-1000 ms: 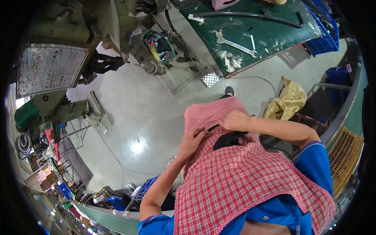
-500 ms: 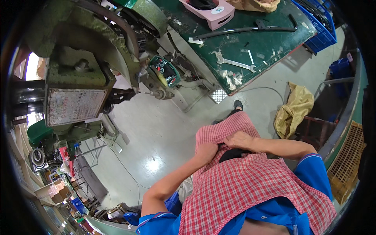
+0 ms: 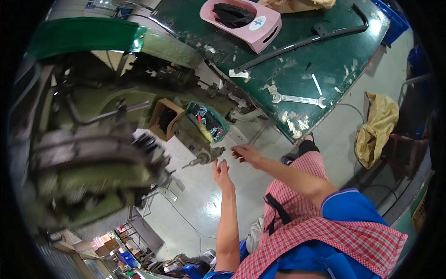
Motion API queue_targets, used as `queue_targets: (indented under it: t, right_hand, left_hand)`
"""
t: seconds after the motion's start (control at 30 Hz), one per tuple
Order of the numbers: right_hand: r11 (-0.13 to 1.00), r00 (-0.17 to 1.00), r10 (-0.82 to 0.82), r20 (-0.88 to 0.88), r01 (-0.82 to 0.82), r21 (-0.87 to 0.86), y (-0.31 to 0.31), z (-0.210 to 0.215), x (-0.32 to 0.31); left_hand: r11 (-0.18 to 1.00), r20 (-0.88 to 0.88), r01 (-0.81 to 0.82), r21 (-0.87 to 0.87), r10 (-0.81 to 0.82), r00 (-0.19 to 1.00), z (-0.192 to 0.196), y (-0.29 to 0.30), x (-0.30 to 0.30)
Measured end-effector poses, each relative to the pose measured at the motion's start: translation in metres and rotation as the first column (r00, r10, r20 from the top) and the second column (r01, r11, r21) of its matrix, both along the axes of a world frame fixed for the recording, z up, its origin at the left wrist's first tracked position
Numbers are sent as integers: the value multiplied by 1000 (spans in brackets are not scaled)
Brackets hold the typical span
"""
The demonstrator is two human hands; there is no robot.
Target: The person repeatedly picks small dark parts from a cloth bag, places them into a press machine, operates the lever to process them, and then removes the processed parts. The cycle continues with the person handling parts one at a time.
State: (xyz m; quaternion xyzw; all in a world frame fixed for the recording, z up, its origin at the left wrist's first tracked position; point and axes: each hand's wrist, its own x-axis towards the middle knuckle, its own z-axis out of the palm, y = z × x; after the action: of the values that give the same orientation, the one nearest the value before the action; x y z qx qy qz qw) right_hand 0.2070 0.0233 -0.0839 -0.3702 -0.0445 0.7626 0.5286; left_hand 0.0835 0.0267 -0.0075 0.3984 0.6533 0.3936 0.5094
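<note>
Both my hands are raised in front of a greasy metal spindle (image 3: 204,158) that juts from the machine. Just below its near end is my left hand (image 3: 224,176), its fingers upward and apart; whether a fingertip touches the metal I cannot tell. My right hand (image 3: 247,155) hovers to the right of the spindle, fingers stretched toward it, with nothing seen in them. Behind the spindle sits a green tray (image 3: 222,122) of small dark and red-tipped parts, with a yellowish tool handle (image 3: 204,132) lying across it. A black strap (image 3: 277,208) hangs on my red checked apron (image 3: 297,232).
The large green machine (image 3: 88,172) fills the left side. A cardboard box (image 3: 166,116) stands by the tray. On the green table (image 3: 260,88) lie a wrench (image 3: 297,99), a bent black tube (image 3: 292,46) and a pink container (image 3: 265,32). A yellow sack (image 3: 378,130) lies at right.
Both hands have left the apron front and moved up and left to the spindle. The view has shifted toward the machine, and the black strap now hangs loose on the apron.
</note>
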Motion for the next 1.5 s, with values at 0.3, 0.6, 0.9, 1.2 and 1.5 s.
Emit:
queue_targets:
  t: [0.3,0.6,0.9,1.2,1.5]
  right_hand:
    - [989,925,-26,-379,80,128,29,-15,-18]
    - [975,886,-20,-463,120,188,38,-35,-30]
    - [936,981,-38,-188,101,337,39,-30,-29]
    - [948,885,297,-359,-227,225,63,-33,-26]
    - [877,744,471,-473,-452,162,72,-21,-5]
  left_hand:
    - [960,112,-74,270,45,993,-43,24,28]
    - [952,107,-66,298,35,994,-51,35,28]
    - [948,37,-59,312,50,998,-45,33,32]
    - [939,53,-69,337,54,997,-56,33,12]
    - [935,33,-99,342,94,995,-59,33,12]
